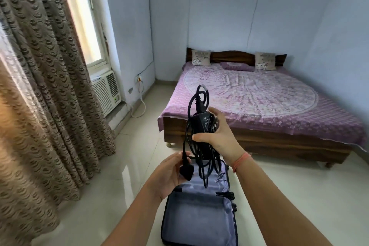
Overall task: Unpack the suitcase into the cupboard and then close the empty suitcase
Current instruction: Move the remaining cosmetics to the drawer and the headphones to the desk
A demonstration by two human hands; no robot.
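Note:
A small suitcase [197, 215] lies open on the floor below me, its grey lining bare as far as I can see. Above it my right hand [216, 136] grips a black power adapter [203, 124] with its tangled black cable [196, 158] hanging down. The cable's black plug [184, 170] rests in the palm of my left hand [169, 175], whose fingers curl loosely around it. No cupboard is in view.
A wooden bed [259, 140] with a purple sheet and pillows stands ahead on the right. Brown patterned curtains [46, 86] hang at the left, beside a window air conditioner [106, 94]. Pale tiled floor [119, 175] surrounds the suitcase.

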